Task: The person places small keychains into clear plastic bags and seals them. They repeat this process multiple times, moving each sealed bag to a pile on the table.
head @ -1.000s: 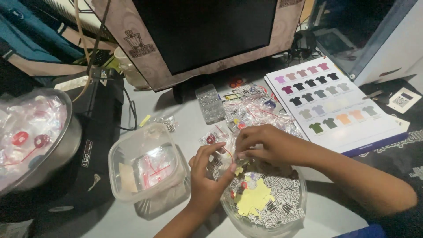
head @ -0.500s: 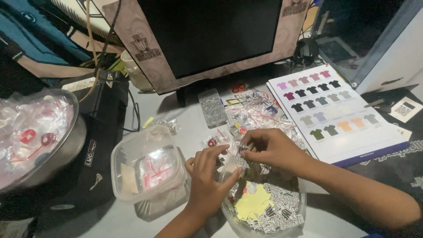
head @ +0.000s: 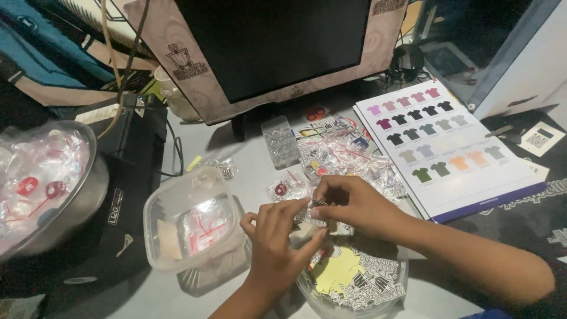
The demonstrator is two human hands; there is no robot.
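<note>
1. The left hand (head: 273, 248) and right hand (head: 353, 204) meet fingertip to fingertip, pinching a small printed sticker (head: 319, 205) between them, above the round clear bowl (head: 378, 295) of stickers.
2. It looks paper-light, thin and bendable; best held by its edges.
3. Around: a square clear tub (head: 177, 204) of small bags at left, loose clear packets (head: 348, 156) behind, a white shirt-colour chart (head: 449, 147) at right.

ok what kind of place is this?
Probably a small home or shop desk for packing merchandise: a shirt colour chart, clear packets heaped before a monitor, and a tub of stickers under both hands.
</note>
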